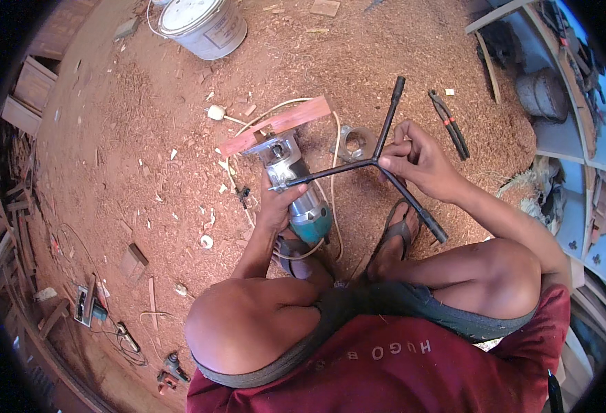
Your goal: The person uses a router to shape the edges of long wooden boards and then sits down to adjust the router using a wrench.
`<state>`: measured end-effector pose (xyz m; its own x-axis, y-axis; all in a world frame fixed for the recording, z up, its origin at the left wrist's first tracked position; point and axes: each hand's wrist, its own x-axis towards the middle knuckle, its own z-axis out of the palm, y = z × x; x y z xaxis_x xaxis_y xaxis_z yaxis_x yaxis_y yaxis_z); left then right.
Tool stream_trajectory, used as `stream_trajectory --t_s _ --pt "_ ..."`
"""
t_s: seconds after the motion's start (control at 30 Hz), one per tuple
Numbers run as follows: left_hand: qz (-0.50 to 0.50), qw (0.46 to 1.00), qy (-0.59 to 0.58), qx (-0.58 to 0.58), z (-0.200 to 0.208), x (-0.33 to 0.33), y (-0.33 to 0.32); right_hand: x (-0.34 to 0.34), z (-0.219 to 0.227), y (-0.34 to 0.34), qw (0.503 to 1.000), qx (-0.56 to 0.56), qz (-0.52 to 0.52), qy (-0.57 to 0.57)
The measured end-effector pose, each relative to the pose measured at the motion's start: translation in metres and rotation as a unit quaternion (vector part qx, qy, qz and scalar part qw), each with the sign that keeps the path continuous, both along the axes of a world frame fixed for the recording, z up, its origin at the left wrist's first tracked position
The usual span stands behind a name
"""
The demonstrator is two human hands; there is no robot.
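My left hand (275, 206) is wrapped round the body of a silver and teal trim router (306, 203), tilted so its base points away from me. That base is against a reddish wooden board (296, 118). In the closed fingers of my right hand (423, 165) is a black three-armed socket wrench (376, 162), gripped near its hub. One arm of the wrench reaches left to the router's side; whether it sits on a bolt there I cannot tell. Just beyond the wrench a ring-shaped clear router part (344, 148) lies on the ground. The router's pale cord (338, 227) loops around it to a plug (215, 112).
Pliers with black and orange handles (447, 124) lie to the right. A white lidded bucket (203, 27) stands at the far side. At left are a power tool with a flat base (84, 306) and a drill (173, 368). Sawdust and wood scraps cover the ground; shelving (571, 144) lines the right.
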<state>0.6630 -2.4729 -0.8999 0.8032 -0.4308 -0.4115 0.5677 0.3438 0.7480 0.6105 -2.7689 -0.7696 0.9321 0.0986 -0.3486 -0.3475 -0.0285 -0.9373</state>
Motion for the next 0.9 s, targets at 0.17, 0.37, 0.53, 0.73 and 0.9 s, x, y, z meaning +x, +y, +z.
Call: stream_trajectory --t_s 0.17,0.37,0.53,0.73,0.9 --pt "0.019 0.999 -0.002 -0.049 0.001 0.014 -0.009 0.035 0.022 0.01 0.992 0.072 0.027 0.104" --pt "0.031 0.996 0.026 -0.082 -0.032 0.032 -0.007 0.072 0.034 0.035 0.987 0.009 0.039 0.156" --pt "0.039 0.998 0.032 -0.037 -0.057 0.028 -0.001 0.076 0.026 0.056 0.983 -0.03 0.069 0.169" --pt "0.038 0.997 0.059 -0.017 -0.062 0.015 -0.001 0.072 0.007 0.066 0.986 -0.053 0.115 0.109" --pt "-0.024 0.998 -0.02 0.06 -0.063 0.017 0.008 0.082 0.007 0.066 0.982 -0.07 0.123 0.123"
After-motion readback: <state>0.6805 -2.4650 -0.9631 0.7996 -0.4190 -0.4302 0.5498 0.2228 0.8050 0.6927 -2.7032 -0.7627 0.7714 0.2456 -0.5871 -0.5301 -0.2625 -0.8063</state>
